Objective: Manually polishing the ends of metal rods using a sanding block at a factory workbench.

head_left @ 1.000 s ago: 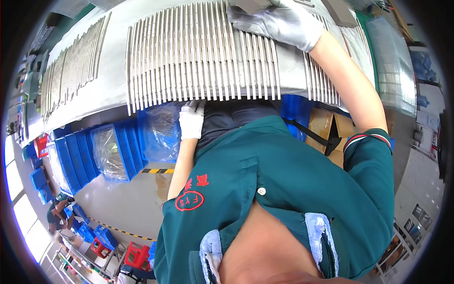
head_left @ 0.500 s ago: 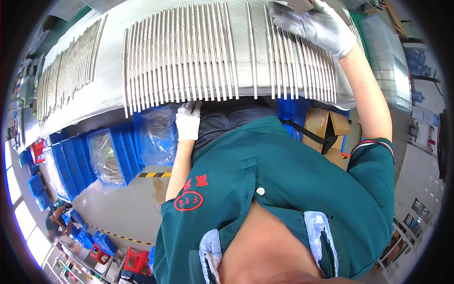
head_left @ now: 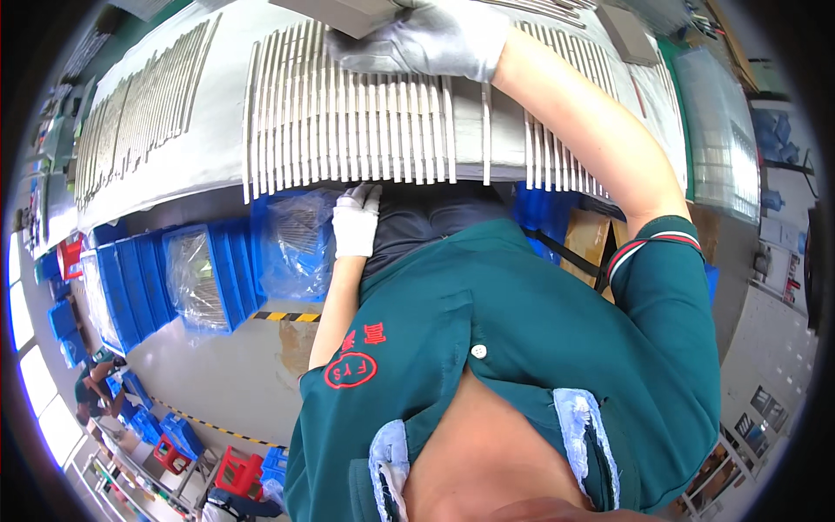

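My right hand (head_left: 426, 42), in a white glove with greyed fingers, grips a grey rectangular block (head_left: 335, 12) over the far ends of a row of slim metal rods (head_left: 348, 130). These rods lie side by side on the pale covered table (head_left: 217, 148), their near ends by its front edge. Whether the block touches the rods I cannot tell. My left hand (head_left: 356, 224), also gloved, rests on my lap by the table edge with its fingers stretched out, holding nothing.
A single rod (head_left: 486, 130) lies between the main row and more rods (head_left: 565, 161) on the right. A second grey block (head_left: 626, 35) is at the back right. Shorter rods (head_left: 148, 109) lie left. Blue crates (head_left: 130, 287) stand below the table; a person (head_left: 96, 383) works far left.
My right hand has swept left with the grey block, from the right-hand rods to above the main row. My left hand has stayed on my lap.
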A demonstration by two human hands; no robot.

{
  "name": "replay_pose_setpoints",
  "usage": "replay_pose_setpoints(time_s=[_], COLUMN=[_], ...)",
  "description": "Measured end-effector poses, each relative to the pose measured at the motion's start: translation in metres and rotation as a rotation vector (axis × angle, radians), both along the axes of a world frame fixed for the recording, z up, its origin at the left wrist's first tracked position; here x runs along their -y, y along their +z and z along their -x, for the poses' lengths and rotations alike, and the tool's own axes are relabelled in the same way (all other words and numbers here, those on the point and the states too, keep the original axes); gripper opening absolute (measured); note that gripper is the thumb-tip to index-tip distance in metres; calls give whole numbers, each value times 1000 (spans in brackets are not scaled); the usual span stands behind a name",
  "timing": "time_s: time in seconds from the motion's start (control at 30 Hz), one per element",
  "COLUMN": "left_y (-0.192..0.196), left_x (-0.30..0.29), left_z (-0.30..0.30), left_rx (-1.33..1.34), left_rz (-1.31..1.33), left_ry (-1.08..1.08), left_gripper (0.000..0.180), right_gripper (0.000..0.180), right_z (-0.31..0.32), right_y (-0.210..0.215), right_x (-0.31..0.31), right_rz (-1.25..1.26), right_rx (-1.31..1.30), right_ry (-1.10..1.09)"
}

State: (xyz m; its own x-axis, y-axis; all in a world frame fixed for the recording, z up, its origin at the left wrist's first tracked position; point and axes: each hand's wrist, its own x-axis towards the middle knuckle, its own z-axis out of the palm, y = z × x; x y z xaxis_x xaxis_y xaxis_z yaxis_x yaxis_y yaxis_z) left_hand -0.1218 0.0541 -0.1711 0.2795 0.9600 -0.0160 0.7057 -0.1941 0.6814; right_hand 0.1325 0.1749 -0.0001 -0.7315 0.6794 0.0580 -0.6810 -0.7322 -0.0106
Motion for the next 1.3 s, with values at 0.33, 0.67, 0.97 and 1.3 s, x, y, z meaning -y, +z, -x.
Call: replay_pose_setpoints(time_s=[0.33,0.67,0.97,1.3], left_y=[3,-8,-5,4], left_x=[1,0,1,0], left_z=[-3,-1,-2,-2], left_rx=[8,-20,60,50], left_rz=[52,-24,-50,11], left_ry=[29,9,10,13], left_gripper=[25,24,23,25], right_gripper=[50,51,51,50], right_z=[-39,-58,-23,-17], right_y=[25,46,8,11], right_x=[50,79,34,33], right_rz=[191,276,90,129], right_rx=[129,268,199,140], right_ry=[-210,-377,-254,-229])
